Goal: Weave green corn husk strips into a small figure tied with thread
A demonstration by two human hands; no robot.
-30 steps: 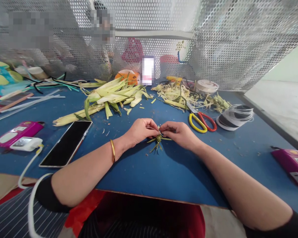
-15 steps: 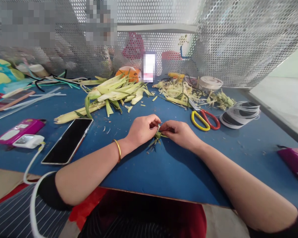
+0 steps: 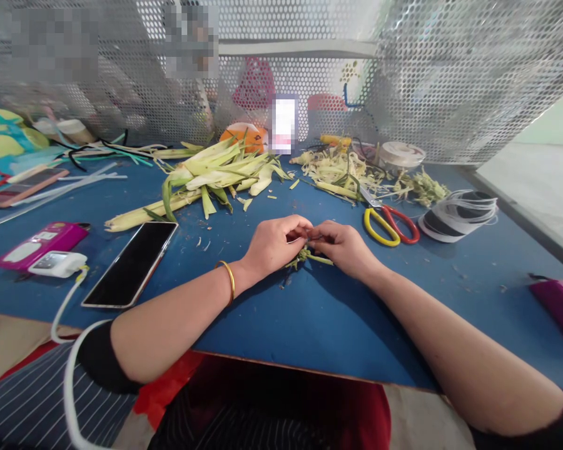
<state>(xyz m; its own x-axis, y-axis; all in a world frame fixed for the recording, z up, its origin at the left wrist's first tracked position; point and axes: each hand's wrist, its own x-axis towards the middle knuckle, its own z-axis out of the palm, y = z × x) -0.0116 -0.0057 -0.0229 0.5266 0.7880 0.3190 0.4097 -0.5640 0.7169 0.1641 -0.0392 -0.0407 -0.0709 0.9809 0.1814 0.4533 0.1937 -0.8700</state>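
Just above the blue table, my left hand (image 3: 281, 242) has its thumb and fingers closed on a small, knotted green plant piece (image 3: 303, 255). Thin leafy ends hang below it, and a pale green stalk (image 3: 321, 259) sticks out to the right under my other fingers. My right hand (image 3: 341, 247) is pinched at the upper side of the same piece, its fingertips touching those of the left. The exact spot that each fingertip grips is hidden. Yellow-and-red-handled scissors (image 3: 390, 225) lie to the right, beyond my right hand.
Green husk leaves (image 3: 225, 172) are heaped at the back, with shredded strips (image 3: 340, 169) right of them. A spool of clear line (image 3: 458, 215) stands at right. A phone (image 3: 132, 265) and a purple box (image 3: 42, 244) lie left. Perforated mesh (image 3: 300, 69) closes off the back.
Both hands have shifted slightly right with the green piece, their fingertips closer together. The piece has turned, so more of its stalk shows on the right. The whole view has shifted slightly.
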